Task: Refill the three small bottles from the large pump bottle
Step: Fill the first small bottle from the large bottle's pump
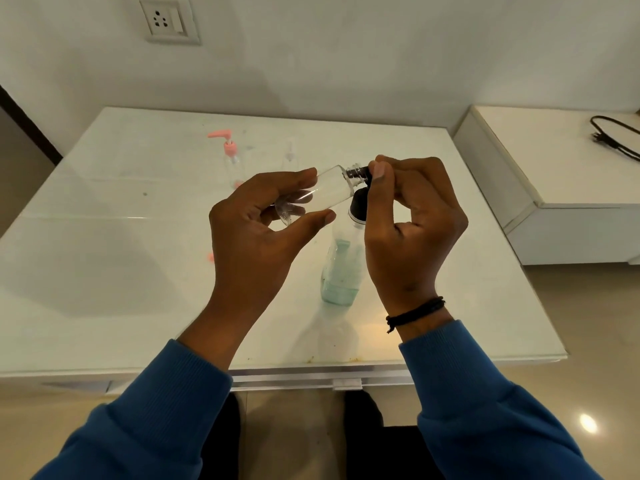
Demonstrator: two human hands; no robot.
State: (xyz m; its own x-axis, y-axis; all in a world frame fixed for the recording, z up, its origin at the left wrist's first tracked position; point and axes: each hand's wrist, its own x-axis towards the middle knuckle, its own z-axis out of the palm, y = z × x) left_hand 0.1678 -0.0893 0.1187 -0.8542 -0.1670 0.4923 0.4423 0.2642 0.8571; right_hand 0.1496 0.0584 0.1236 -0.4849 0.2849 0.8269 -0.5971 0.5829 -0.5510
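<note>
The left hand [263, 220] held a clear, seemingly empty small bottle [322, 192] tilted above the large pump bottle [341, 271], the right hand [412, 216] pinching its black cap [358, 173]; two further small bottles [231, 161] stood beyond, so refilling looked barely begun

Small bottle [325, 192] above large bottle [341, 268]

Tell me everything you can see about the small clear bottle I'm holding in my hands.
The small bottle is clear plastic by its look and seems empty. It is held above the table, tilted near horizontal, threaded neck toward the right. The left hand grips its body between fingers and thumb. The right hand pinches a black cap at the neck; on or off, I cannot tell.
</note>
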